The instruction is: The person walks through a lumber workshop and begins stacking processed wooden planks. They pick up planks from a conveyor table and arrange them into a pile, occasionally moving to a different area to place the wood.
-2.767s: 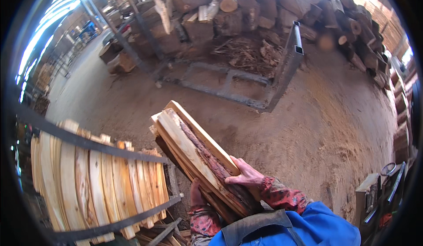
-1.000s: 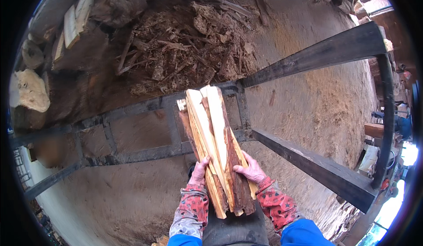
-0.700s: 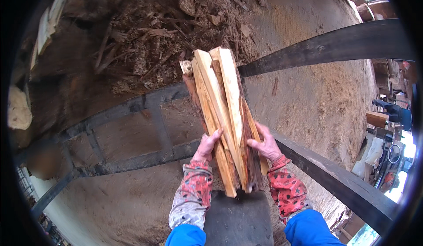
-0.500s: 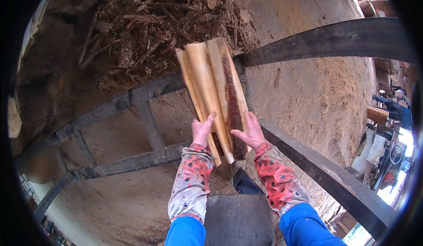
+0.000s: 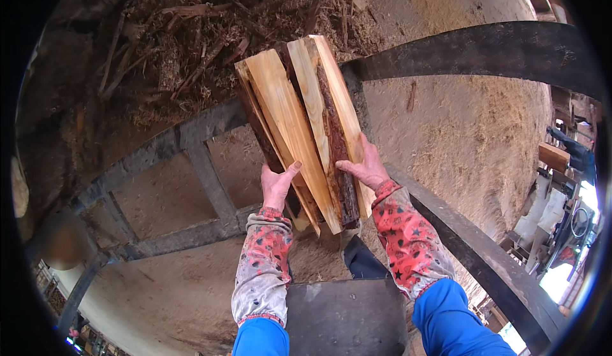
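Sleeves: blue upper sleeves over red patterned cuffs, coming in from the lower edge.
Dark block [image 5: 344, 314]: flat grey-black surface between the forearms, nearest the viewer; a dark shoe or trouser edge shows just above it.
Left hand [image 5: 277, 187]: bare, palm pressed to the left side of the bundle, thumb lying over the edge of a pale slab; clamped against the wood.
Right hand [image 5: 364, 168]: bare, palm on the right side of the bundle, fingers spread across the bark-edged slab; clamped against the wood.
Bundle of split slabs [image 5: 299, 120]: several long wedges of pale, freshly cut timber, some with dark bark strips, squeezed between both hands and held off the ground; near ends point at the viewer, far ends fan up and away over the frame.
Metal frame [image 5: 210, 184]: dark steel rails and crossbars lying on the ground beneath the bundle; one heavy beam runs to the lower right.
Ground [image 5: 472, 126]: packed sawdust, tan.
Bark heap [image 5: 191, 37]: shredded bark and splinters, beyond the frame, upper left.
Far right rim: machinery and a wooden block, too small to tell.
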Demonstrator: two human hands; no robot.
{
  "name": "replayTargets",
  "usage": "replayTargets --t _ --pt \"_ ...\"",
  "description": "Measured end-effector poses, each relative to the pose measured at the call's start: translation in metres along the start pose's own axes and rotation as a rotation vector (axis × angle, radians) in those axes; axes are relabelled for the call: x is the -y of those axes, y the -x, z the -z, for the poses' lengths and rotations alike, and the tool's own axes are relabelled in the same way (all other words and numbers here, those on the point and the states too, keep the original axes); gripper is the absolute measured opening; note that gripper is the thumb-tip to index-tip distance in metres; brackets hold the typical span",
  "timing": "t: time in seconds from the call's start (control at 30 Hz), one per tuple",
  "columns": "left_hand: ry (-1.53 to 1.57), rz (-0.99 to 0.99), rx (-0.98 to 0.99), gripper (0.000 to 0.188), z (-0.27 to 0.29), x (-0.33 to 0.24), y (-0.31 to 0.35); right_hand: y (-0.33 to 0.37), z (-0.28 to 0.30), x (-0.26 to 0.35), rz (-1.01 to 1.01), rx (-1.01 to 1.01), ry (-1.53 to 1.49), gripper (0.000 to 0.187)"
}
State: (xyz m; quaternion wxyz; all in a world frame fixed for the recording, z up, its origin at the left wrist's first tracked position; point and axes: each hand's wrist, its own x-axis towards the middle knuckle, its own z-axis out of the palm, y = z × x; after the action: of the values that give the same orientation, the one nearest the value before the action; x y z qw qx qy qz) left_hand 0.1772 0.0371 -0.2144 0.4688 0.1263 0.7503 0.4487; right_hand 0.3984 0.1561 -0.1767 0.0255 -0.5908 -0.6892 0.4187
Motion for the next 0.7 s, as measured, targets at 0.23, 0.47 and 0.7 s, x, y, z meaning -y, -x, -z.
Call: replayTargets --t 0.23,0.47,0.7 --pt "0.061 0.03 0.045 0.082 0.001 -0.006 0.004 -0.01 0.005 -0.017 -0.122 -0.046 -0.022 0.113" --pt "0.053 0.048 0.048 0.08 -0.001 -0.017 0.01 0.003 -0.005 -0.021 -0.095 -0.275 -0.05 0.097" --pt "0.078 0.012 0.028 0.08 -0.004 -0.02 0.013 0.016 -0.022 -0.014 -0.051 -0.485 -0.055 0.084"
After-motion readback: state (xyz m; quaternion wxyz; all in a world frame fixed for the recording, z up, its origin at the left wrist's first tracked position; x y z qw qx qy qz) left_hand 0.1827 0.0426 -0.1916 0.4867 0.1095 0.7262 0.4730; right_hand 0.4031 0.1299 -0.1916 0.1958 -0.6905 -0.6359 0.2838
